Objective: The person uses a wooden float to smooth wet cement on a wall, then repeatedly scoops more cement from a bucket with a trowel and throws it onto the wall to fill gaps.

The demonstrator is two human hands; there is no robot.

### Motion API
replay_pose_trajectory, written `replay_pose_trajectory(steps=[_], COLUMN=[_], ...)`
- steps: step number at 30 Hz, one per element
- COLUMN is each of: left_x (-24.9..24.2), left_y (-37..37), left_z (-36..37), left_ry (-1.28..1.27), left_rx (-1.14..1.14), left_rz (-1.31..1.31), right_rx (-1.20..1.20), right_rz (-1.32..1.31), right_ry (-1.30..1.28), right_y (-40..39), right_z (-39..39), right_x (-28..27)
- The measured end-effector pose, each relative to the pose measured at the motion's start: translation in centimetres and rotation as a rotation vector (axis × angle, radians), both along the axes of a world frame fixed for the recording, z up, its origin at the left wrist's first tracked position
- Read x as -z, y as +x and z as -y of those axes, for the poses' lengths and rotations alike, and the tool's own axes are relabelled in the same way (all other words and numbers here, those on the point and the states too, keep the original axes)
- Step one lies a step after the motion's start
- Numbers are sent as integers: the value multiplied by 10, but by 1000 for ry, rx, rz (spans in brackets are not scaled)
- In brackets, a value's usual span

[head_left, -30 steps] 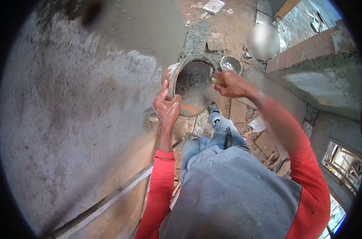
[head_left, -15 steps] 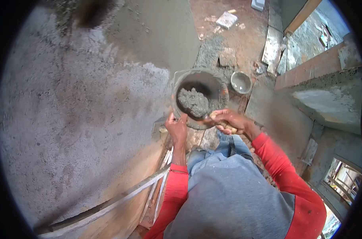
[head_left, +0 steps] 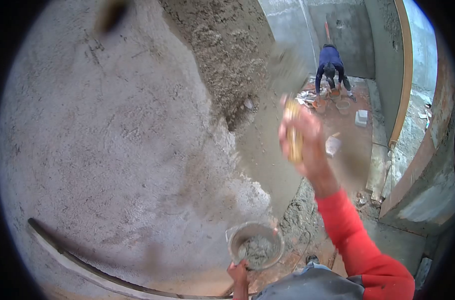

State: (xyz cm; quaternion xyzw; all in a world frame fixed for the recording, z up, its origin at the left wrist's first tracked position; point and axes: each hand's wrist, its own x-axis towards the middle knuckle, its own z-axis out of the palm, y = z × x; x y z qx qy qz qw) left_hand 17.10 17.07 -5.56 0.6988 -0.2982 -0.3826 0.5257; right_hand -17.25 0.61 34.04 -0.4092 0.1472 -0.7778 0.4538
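My right hand [head_left: 311, 140] is raised in front of the wall, closed around the yellowish handle of a trowel [head_left: 294, 142]. The trowel's blade is a grey smear of motion close to the wall. Low in the view, my left hand [head_left: 238, 273] grips the near rim of a round bucket [head_left: 280, 250] beside the wall's foot. Wet grey mortar [head_left: 257, 251] lies inside the bucket. On the wall [head_left: 137, 140], a rough dark patch of fresh mortar [head_left: 222, 55] borders smoother wet plaster and a paler dry surface.
Farther back, a person in dark clothing [head_left: 330, 60] bends over containers on the floor. White blocks [head_left: 361, 118] rest near them. A long strip [head_left: 82, 267] crosses the lower left. At right stand a wooden door frame [head_left: 401, 75] and a low ledge [head_left: 427, 200].
My right hand has lifted the trowel out of the bucket and up to the wall. My left hand still holds the bucket. The view has tilted up, bringing the other person into sight.
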Motion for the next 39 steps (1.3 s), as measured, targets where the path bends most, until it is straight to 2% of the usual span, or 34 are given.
replay_pose_trajectory(steps=[3,5,6,7,10,13,14,15,16,17,18,19,20,21,22,23,24,25,26,27,28,29,30,32,34,36,39], left_x=[-5,100,116,122,136,145,151,165,167,106,52,65,88,108,56,32,42,49,29,13,-13,2,-3,-30,-51,-68,-79], left_y=[39,109,130,139,135,124,123,126,134,100,49,39,48,54,19,-4,-13,-23,-48,-73,-98,-111,-129,-170,-195,-217,-242], left_z=[-38,-65,-86,-97,-92,-100,-92,-74,-80,-78,-51,-38,-39,-27,-19,-10,0,16,30,40,53,62,68,94,105,109,113], left_ry=[49,34,126,207,17,-128,-59,20,108,133,-49,82,246,439,398,381,401,457,483,427,265,85,100,72,44,5,-220], left_rx=[-40,-220,97,415,57,-264,-250,-235,-230,-236,-243,-186,-96,36,116,203,282,376,433,482,574,609,649,707,761,789,898], left_rz=[88,-226,601,1426,1023,602,370,141,-78,-80,-50,379,832,459,487,494,574,529,556,594,481,681,627,525,401,246,155], right_rx=[754,1392,1755,1798,1836,1837,1639,1322,945,187,480,385,133,49,-68,-202,-232,-259,-279,-258,-216,-117,-87,-196,-391,-269,-674], right_rz=[-114,-117,-82,-7,194,-136,-791,-1406,-1582,-1342,-1742,-1434,-1523,-1662,-1710,-1749,-1789,-1828,-1865,-1838,-1818,-1859,-1849,-1750,-1424,-1469,-1039], right_ry=[-160,-271,-337,-384,-452,-499,-481,-426,-557,-233,-281,-367,-54,63,114,173,209,233,251,363,467,571,566,533,620,846,1285], right_y=[-20,-57,-78,-82,-74,-65,-68,-79,-88,-83,-86,-81,-72,-71,-72,-72,-72,-74,-75,-72,-69,-67,-67,-84,-126,-162,-200], right_z=[40,82,102,104,112,184,199,205,196,152,103,72,16,-8,-29,-59,-87,-102,-112,-122,-121,-118,-120,-120,-103,-94,-92], right_x=[-86,-133,-147,-158,-179,-166,-139,-97,-34,25,76,149,164,215,246,276,303,325,347,369,390,407,414,417,376,336,317])
